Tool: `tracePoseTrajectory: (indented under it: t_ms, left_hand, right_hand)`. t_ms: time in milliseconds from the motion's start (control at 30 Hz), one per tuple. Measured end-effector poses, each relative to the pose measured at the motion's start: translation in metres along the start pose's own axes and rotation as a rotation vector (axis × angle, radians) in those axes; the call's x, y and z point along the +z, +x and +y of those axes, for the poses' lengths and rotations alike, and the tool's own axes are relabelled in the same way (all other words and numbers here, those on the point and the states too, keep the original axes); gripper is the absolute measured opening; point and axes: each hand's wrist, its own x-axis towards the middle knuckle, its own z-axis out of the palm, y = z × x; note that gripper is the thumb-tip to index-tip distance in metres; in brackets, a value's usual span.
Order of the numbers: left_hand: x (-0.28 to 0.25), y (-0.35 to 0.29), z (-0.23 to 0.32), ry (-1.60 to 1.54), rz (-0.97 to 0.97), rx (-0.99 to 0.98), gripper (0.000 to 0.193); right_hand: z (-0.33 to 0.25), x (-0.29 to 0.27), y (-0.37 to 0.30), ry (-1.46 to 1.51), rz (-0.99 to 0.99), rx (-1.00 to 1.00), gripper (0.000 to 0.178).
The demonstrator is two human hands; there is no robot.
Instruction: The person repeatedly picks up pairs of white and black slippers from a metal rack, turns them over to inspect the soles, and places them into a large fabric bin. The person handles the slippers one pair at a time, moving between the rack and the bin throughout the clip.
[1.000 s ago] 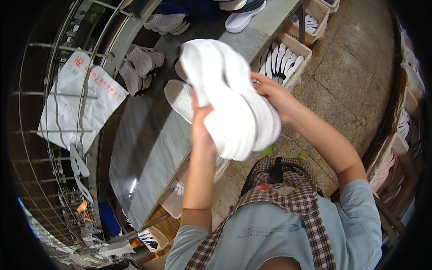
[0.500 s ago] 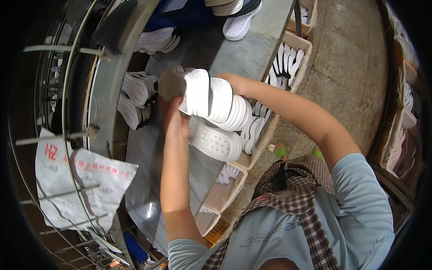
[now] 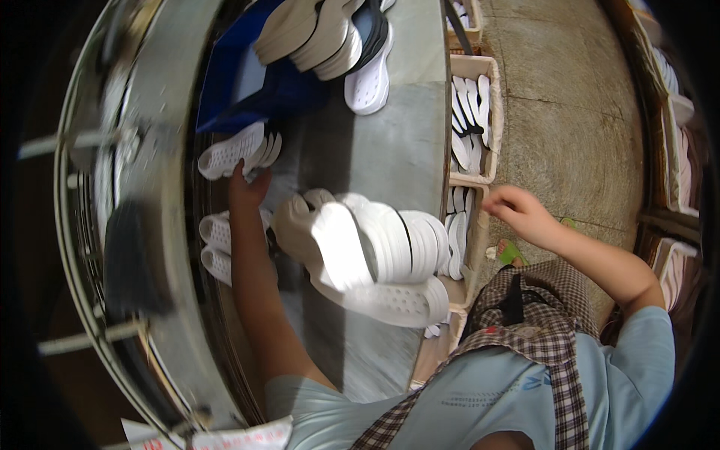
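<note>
At the left edge of the table, my left hand (image 3: pixel 250 186) has its fingers and thumb closed on the near edge of a small stack of white shoe soles (image 3: pixel 229 156). Part of the fingers is hidden against the soles. My right hand (image 3: pixel 521 214) is raised over the right side, fingers loosely bent and apart, holding nothing. Between the two hands a larger stack of white shoe soles (image 3: pixel 386 244) lies tilted on the grey table (image 3: pixel 401 142). A perforated white sole (image 3: pixel 390 304) shows at its near side.
A blue bin (image 3: pixel 232 86) and beige and dark soles (image 3: pixel 300 34) are at the far end, beside a white sole (image 3: pixel 369 86). Crates (image 3: pixel 489 120) of soles line the table's right side. More soles (image 3: pixel 216 232) sit at the left. A metal rack (image 3: pixel 82 157) stands beyond.
Both hands have let go of the large stack, which now rests on the table. My left hand has moved to the far-left soles. My right hand has drawn back right. The view has shifted.
</note>
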Motion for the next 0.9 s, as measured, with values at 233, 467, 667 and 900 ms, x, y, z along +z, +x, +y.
tracePoseTrajectory:
  t_ms: [233,467,667,900]
  left_hand:
    - [0.017,0.08,-0.03,0.036,0.036,-0.128,0.054]
    - [0.02,0.092,-0.047,-0.04,-0.005,0.068,0.051]
    - [-0.016,0.127,-0.039,0.002,0.054,0.156,0.064]
    - [-0.052,0.144,-0.006,0.101,0.091,0.193,0.059]
  right_hand:
    - [0.068,-0.025,-0.069,0.143,0.304,0.257,0.009]
    - [0.076,-0.008,-0.075,0.029,0.269,0.304,0.009]
    - [0.074,-0.011,-0.075,0.067,0.272,0.308,0.012]
    - [0.093,-0.026,-0.08,0.008,0.313,0.323,0.013]
